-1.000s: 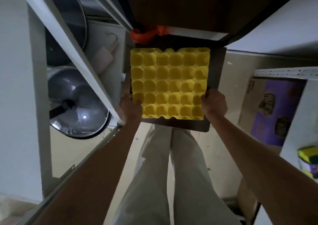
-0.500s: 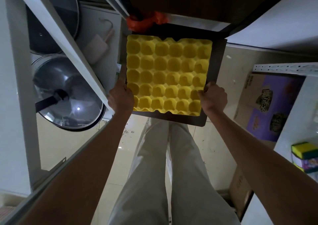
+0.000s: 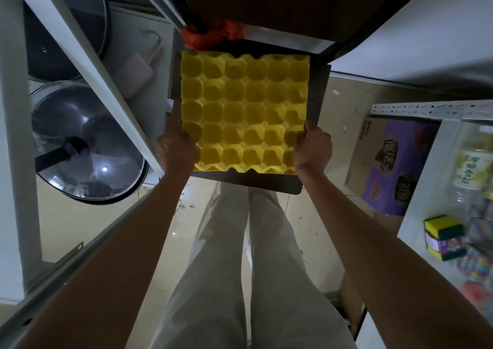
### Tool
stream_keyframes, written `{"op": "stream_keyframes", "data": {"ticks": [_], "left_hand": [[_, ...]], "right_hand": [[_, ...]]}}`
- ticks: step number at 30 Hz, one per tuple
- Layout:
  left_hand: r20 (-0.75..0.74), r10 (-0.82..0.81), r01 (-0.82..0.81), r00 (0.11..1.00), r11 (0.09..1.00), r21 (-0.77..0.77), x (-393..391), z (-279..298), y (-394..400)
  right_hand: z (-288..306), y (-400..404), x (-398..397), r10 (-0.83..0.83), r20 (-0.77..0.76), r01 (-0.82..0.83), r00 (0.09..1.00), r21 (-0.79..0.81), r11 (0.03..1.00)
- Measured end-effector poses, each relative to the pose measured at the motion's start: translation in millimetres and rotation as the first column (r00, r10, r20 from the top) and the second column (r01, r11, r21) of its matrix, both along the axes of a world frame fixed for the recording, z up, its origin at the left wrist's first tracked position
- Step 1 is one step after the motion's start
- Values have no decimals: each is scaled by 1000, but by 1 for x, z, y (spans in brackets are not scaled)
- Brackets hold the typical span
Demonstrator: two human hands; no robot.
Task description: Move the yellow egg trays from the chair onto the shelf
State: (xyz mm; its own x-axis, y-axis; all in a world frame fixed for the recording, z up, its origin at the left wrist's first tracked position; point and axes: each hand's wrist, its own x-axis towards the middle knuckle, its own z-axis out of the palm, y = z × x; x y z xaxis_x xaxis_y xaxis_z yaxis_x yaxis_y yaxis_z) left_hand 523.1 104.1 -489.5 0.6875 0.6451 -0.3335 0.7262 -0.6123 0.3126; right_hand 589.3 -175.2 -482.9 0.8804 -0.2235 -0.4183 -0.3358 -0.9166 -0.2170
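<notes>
A dark brown chair seat [image 3: 314,103] carries the yellow egg trays [image 3: 244,111], above a tiled floor [image 3: 309,215].

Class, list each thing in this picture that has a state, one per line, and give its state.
yellow egg tray: empty, lying on the dark chair seat, held at both near corners
left hand: grips the tray's left edge
right hand: grips the tray's right edge
chair seat: under the tray
glass pot lid: on the left rack
</notes>
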Motion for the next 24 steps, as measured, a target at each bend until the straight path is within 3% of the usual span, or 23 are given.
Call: {"op": "stream_keyframes", "data": {"ticks": [8,19,24], "left_hand": [[-24,48,-48,999,999,1,1,21,-8],[14,-106,107,994,994,-33,7,67,-53],[236,-320,343,918,937,-65,-14,78,-103]], "right_hand": [[7,3,-10,-99,-16,99,995,66,993],[40,-58,-71,-307,59,277,950,294,915],[68,-108,-155,-488,133,434,863,302,849]]}}
